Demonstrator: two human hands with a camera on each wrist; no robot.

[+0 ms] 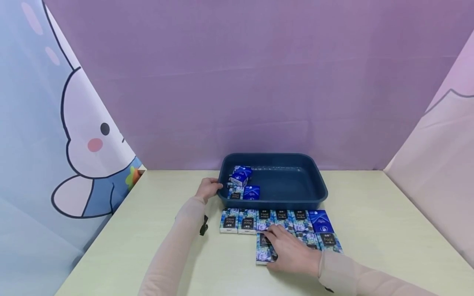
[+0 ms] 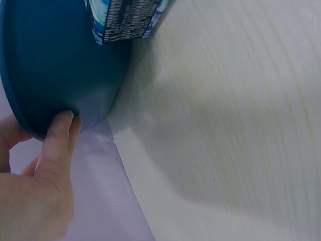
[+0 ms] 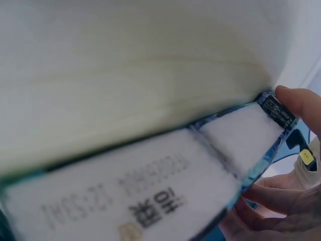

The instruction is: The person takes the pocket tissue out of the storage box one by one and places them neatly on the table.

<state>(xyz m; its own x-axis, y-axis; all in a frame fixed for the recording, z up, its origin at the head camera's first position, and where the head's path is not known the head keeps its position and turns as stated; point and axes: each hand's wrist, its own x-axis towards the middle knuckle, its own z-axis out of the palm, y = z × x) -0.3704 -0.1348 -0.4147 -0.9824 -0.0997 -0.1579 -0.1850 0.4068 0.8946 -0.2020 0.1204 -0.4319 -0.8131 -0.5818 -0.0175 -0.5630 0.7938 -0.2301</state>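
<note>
A dark blue plastic basin [image 1: 272,204] stands at the back of the table. My left hand [image 1: 209,188] grips its left rim; in the left wrist view, fingertips [image 2: 63,116] press against the basin's wall. My right hand [image 1: 290,250] lies over the nearer row of tissue packs, thumb at the near edge and fingers at the far edge, holding floral packs between them. The leftmost floral tissue pack [image 1: 262,254] of that row shows beside it. In the right wrist view, a white pack end [image 3: 243,135] sits between thumb and fingers. The hand hides part of the row.
Several tissue packs, floral and blue, lie inside the basin's left end, including a blue pack [image 1: 240,176] on top. A farther row with a floral pack [image 1: 228,222] and a blue pack [image 1: 321,222] lines the basin's front. A purple cloth wall [image 1: 259,82] rises behind.
</note>
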